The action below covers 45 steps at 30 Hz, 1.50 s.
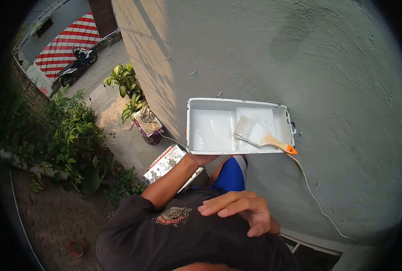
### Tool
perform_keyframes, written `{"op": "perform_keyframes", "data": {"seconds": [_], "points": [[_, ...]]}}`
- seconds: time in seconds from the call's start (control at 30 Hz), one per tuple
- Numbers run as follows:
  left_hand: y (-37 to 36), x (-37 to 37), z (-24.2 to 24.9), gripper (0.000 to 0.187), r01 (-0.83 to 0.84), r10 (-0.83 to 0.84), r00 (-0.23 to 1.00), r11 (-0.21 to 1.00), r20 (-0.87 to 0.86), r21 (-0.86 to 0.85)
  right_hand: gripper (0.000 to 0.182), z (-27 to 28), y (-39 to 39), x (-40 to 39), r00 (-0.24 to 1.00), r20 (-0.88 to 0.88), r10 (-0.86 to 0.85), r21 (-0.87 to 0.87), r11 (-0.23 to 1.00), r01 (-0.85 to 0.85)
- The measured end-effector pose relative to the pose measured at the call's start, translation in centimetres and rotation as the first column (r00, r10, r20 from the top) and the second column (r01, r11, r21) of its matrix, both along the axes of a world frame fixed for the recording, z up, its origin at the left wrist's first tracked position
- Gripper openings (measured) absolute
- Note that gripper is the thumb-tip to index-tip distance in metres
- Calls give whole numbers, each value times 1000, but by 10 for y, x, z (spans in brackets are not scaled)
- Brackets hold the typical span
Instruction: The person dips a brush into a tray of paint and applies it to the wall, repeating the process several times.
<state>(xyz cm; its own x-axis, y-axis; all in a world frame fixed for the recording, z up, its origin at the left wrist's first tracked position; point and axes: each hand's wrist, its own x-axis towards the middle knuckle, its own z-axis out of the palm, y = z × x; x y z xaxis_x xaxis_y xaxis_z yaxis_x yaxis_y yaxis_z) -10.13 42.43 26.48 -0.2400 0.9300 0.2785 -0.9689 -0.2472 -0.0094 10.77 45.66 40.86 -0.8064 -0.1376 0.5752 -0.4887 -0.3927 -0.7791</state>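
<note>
My left hand (204,159) holds a white paint tray (281,119) from below at its near left part; most of its fingers are hidden under the tray. White paint coats the tray's inside and pools in its left well. A flat paintbrush (251,133) rests slantwise in the tray, its bristles whitened and its orange-tipped wooden handle lying over the near right rim. Nothing is in my right hand (239,208), which hovers in front of my dark shirt (178,246) with loosely bent fingers apart, clear of the tray and brush.
A grey plastered wall (336,90) fills the right, with small nails and a hanging cord (316,198). Below the tray stands a paint-spattered box-like container (167,162). Potted plants (124,81), shrubs (70,140) and a parked motorbike (76,65) are at left.
</note>
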Motion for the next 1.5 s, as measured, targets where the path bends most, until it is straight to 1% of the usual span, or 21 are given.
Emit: {"op": "perform_keyframes", "data": {"seconds": [0.03, 0.1, 0.13, 0.2, 0.23, 0.3, 0.33, 0.37, 0.4, 0.47, 0.5, 0.57, 0.67, 0.73, 0.87, 0.93, 1.03, 1.17, 1.2, 1.27, 1.5], "points": [[1, 5, -8, 64, -8, 8, 1000, 1000, -27, -22, 65, -2, -2, 1, 1000, 8, -18, -7, 1000, 18], [5, 6, -53, 59, -68, 59, 987, 996, -151, -58, 84, -7, -5, 3, 964, -49, 261, 365, 903, -225], [11, 2, -87, 60, -391, 136, 708, 892, -693, -225, 93, -20, -1, 6, 901, -26, 434, 493, 789, -366], [8, 6, -64, 60, -112, 99, 960, 993, -262, -39, 87, -29, 14, 20, 919, 50, 390, 513, 780, -359], [10, 7, -70, 60, -91, 77, 963, 995, -259, -45, 82, -28, 35, 29, 941, 74, 330, 566, 763, -312], [10, 8, -83, 60, -613, 126, 386, 776, -914, -152, 73, -14, 83, 57, 984, 140, 111, 569, 804, -172], [10, 6, -82, 60, -594, 115, 392, 789, -913, -156, 69, -3, 98, 70, 981, 187, -44, 529, 846, -63], [9, 3, -77, 60, -347, 166, 769, 919, -618, -185, 64, 5, 103, 79, 930, 93, -355, 487, 831, 268], [9, 3, -74, 60, -99, 81, 979, 991, -189, -88, 60, 12, 105, 83, 775, 20, -632, 417, 710, 568], [16, 6, -85, 59, -236, 150, 904, 956, -401, -176, 56, 26, 110, 73, 259, -162, -952, 629, 102, 770], [15, 6, -81, 59, -217, 144, 915, 963, -377, -159, 56, 28, 115, 69, 255, -162, -953, 632, 98, 769], [11, 6, -74, 58, -206, 144, 926, 967, -350, -148, 51, 22, 124, 61, 133, -415, -900, 857, -338, 388], [12, 8, -73, 58, 23, -20, 999, 994, -29, 105, 46, -4, 142, 62, 197, -414, -889, 892, -353, 282], [16, 9, -96, 58, -476, 256, 623, 874, -739, -98, 44, -1, 148, 64, 233, -407, -883, 888, -324, 325], [9, 4, -80, 57, -401, 188, 638, 909, -747, -114, 32, 10, 156, 61, 292, -283, -914, 844, -93, 528], [8, 5, -84, 54, -200, 123, 927, 961, -354, -190, 31, 18, 149, 52, 296, -203, -934, 806, 13, 592], [10, 6, -65, 61, 31, -30, 999, 998, 25, -57, 29, 19, 145, 39, 257, 40, -966, 669, 217, 711], [6, 10, -48, 75, 30, -24, 997, 996, 69, -80, 29, 14, 142, 18, 328, 349, -878, 315, 440, 841], [4, 12, -39, 80, 66, -58, 992, 996, 114, -67, 29, 11, 140, 11, 330, 349, -877, 314, 441, 841], [5, 14, -30, 85, 105, -95, 983, 993, 160, -55, 24, 6, 137, -2, 117, 138, -984, 458, 168, 873], [12, 25, -38, 86, 107, -81, 976, 987, 200, -122, 20, 49, 110, -32, 252, -97, -963, 467, 179, 866]]}}
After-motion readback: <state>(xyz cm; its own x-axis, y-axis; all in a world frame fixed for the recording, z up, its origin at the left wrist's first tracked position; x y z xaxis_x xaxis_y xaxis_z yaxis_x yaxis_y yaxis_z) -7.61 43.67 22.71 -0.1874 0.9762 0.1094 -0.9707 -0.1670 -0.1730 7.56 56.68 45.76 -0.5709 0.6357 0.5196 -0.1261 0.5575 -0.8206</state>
